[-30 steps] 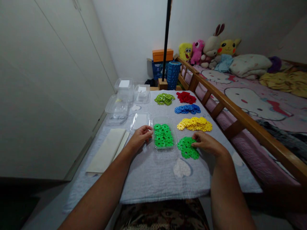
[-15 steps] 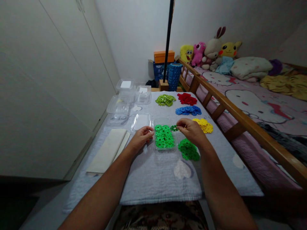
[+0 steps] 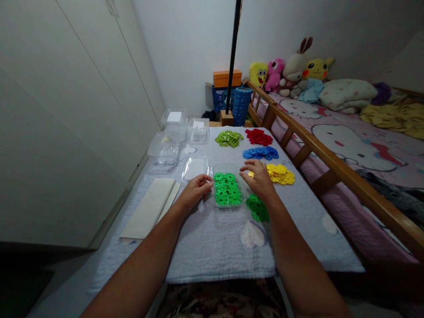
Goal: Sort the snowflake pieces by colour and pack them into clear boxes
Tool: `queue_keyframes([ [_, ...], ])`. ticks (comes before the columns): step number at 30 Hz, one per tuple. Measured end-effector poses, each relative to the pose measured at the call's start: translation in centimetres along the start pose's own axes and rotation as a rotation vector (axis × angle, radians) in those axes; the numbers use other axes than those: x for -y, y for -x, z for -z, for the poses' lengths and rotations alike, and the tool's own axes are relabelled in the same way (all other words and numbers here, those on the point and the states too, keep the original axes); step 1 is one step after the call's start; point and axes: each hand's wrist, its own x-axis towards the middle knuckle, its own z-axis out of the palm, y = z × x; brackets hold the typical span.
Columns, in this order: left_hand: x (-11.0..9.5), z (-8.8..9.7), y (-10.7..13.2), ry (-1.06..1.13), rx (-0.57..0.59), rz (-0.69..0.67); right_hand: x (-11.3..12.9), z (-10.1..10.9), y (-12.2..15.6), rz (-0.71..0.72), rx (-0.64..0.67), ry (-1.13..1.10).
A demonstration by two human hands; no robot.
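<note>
A clear plastic box stands in front of me with bright green snowflake discs layered inside. My left hand grips its left rim between thumb and curled fingers. At the box's upper right edge, my right hand has its thumb and fingers apart, with no disc visible between them. Darker green snowflake discs lie heaped right of the box, partly hidden by my right wrist. Just beyond that hand is a yellow snowflake disc pile, partly covered by it.
Blue, red and lime discs lie in piles farther back. A clear lid touches the box's left side area. More clear boxes stand back left, near folded cream cloth. A wooden bed rail runs along the right.
The dark green disc held by my right hand is gone from its fingers, which have spread. That hand shifted slightly left toward the box. My left hand stays put.
</note>
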Motion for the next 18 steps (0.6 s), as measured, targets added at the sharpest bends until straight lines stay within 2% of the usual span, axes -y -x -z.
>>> queue_keyframes([
  [3,0.0,0.0,0.0,-0.011,-0.003,-0.004,-1.6,2.7,0.3,-0.107,0.002,-0.072],
  [7,-0.1,0.0,0.2,-0.024,-0.02,-0.005,-4.2,5.2,2.0,-0.277,0.289,-0.076],
  [10,-0.1,-0.1,0.2,-0.033,-0.031,0.003,-5.7,5.5,3.4,-0.337,0.452,-0.06],
  [18,0.0,0.2,0.0,-0.052,-0.016,-0.009,-6.4,4.9,4.6,-0.448,0.519,-0.182],
])
